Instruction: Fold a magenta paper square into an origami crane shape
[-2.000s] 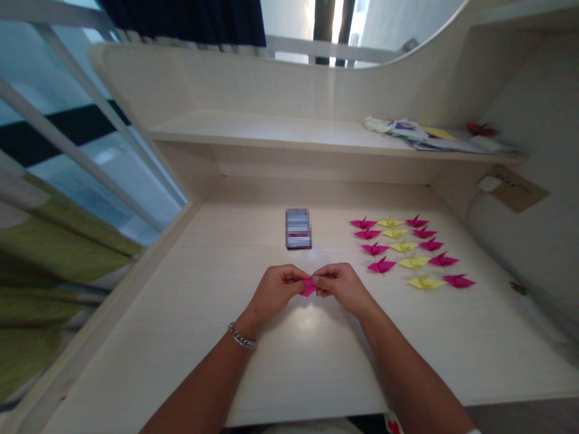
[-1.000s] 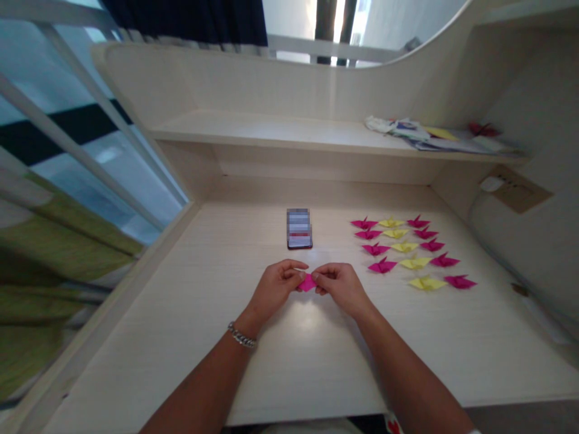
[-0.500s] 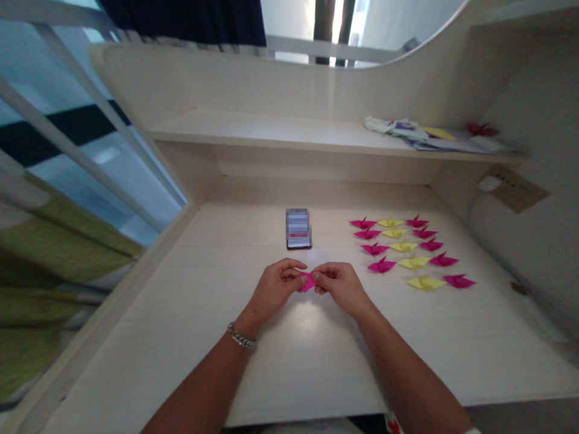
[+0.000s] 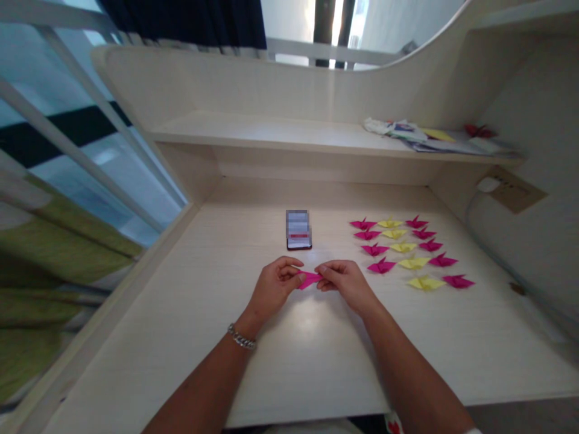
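A small piece of folded pink paper [image 4: 309, 279] is stretched between my two hands, just above the desk. My left hand [image 4: 275, 286] is closed, pinching the paper's left end between thumb and fingers. At the opposite end, my right hand [image 4: 344, 283] is closed on the paper's tip with thumb and forefinger. Fingertips cover both ends of the paper. Off to the right lie rows of folded paper cranes, pink ones such as this pink crane [image 4: 382, 265] and yellow ones such as this yellow crane [image 4: 426, 283].
A phone [image 4: 298, 229] with its screen lit lies beyond my hands. Papers [image 4: 434, 140] rest on the shelf [image 4: 271, 135] at the back. A white plug [image 4: 489, 184] with a cable sits in the wall socket at right. White bars [image 4: 90, 138] run along the left.
My right hand has shifted slightly to the right, gripping the pink paper nearer its tip, so more of the paper shows. My left hand stays nearly in place.
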A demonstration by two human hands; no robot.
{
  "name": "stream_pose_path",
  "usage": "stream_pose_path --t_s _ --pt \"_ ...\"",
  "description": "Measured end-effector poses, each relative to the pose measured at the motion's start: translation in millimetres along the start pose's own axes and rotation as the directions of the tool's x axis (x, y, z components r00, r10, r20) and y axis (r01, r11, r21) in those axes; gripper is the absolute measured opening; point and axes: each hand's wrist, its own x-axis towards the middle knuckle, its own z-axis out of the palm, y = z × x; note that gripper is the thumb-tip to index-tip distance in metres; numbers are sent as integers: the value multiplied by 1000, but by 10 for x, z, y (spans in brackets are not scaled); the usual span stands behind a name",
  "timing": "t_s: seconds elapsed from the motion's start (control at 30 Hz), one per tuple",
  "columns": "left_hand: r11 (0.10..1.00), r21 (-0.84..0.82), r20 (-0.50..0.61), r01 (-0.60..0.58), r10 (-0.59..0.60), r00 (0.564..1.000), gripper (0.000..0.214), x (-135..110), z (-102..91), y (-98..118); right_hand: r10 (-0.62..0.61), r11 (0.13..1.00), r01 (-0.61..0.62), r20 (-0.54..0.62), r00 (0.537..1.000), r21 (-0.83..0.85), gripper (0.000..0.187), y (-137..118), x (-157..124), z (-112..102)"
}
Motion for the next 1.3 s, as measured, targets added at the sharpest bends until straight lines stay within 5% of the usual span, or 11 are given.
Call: stream_pose_path --t_s 0.53,0.77,1.0,1.3 --pt "999 33 10 -11 11 1000 20 -11 29 20 -27 999 27 15 1000 -47 27 -1 -17 21" --pt "998 58 -23 -11 12 1000 20 -12 12 56 85 995 -85 6 996 59 31 -28 -2 -46" --pt "997 73 -15 -15 16 1000 19 -9 7 32 96 993 -87 105 990 -82 33 -13 -11 -28" --pt "998 55 0 -18 18 1000 20 -22 10 58 2 983 15 95 995 -184 27 5 -18 -39"
